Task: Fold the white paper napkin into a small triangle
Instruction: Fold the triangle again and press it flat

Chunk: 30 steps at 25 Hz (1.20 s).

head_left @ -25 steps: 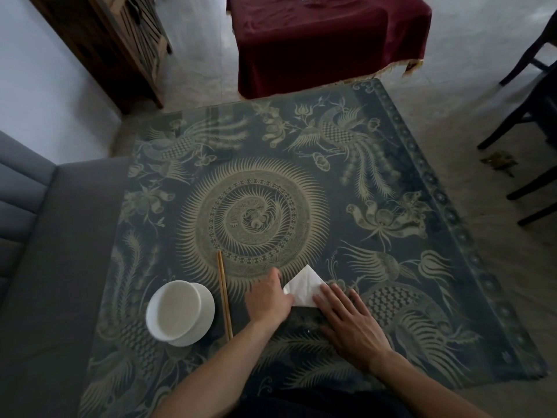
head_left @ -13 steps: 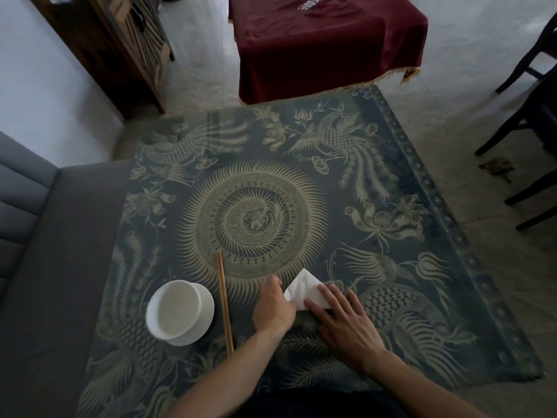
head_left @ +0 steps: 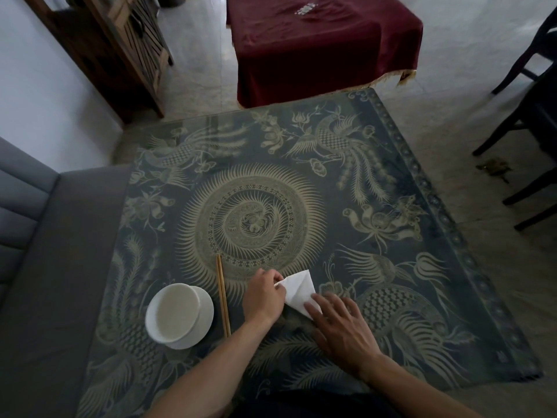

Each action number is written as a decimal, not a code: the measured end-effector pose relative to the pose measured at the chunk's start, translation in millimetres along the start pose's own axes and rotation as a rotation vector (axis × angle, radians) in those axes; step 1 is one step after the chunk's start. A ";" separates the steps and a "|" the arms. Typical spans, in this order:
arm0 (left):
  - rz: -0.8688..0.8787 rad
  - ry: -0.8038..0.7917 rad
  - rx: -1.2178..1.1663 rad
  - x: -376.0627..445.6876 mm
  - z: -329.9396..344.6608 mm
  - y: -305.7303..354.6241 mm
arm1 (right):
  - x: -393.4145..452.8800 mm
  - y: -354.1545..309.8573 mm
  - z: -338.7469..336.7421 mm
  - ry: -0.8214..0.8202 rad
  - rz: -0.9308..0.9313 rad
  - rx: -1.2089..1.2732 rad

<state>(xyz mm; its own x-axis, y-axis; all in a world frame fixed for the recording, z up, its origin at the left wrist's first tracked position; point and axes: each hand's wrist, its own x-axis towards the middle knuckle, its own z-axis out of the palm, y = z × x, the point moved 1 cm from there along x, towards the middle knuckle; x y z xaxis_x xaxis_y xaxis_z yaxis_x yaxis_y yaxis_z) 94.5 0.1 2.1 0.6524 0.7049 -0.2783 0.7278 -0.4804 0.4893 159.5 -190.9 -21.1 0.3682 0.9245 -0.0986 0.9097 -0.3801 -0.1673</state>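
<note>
The white paper napkin (head_left: 297, 289), light and limp, creases easily. Left hand (head_left: 262, 297) pinches its left corner in a closed grip; right hand (head_left: 340, 325) lies flat, fingers extended, pinning the near corner.

On the table (head_left: 301, 140), near its front edge, the folded napkin (head_left: 298, 289) lies between the two hands: the left hand (head_left: 263, 297) touches its left corner, the right hand (head_left: 340, 327) rests on its near right corner. Just left of the left hand lie the chopsticks (head_left: 223, 297), running front to back. Left of the chopsticks, apart from them, stands the bowl (head_left: 177, 315). A sofa (head_left: 45, 267) sits against the table's left side. Behind the table stands a cloth-covered table (head_left: 325, 46); a wooden cabinet (head_left: 114, 46) stands at the back left. Chairs (head_left: 530, 116) stand off to the right on the floor.
</note>
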 end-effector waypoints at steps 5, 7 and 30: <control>0.250 0.082 0.117 -6.1 2.4 4.8 | 0.9 3.4 5.6 -0.050 -0.012 -0.059; 0.287 0.088 0.087 -12.8 6.8 6.5 | 1.3 3.4 7.4 -0.053 -0.007 -0.054; 0.445 -0.034 -0.053 -49.9 42.2 -3.6 | -33.7 17.3 31.7 0.182 -0.229 0.005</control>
<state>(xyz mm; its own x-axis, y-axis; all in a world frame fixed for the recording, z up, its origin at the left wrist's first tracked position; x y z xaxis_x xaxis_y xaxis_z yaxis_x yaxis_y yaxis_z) 68.3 -55.4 -20.6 0.9067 0.4178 -0.0573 0.3633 -0.7051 0.6090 156.7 -229.6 -51.8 0.1819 0.9760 0.1196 0.9724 -0.1605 -0.1693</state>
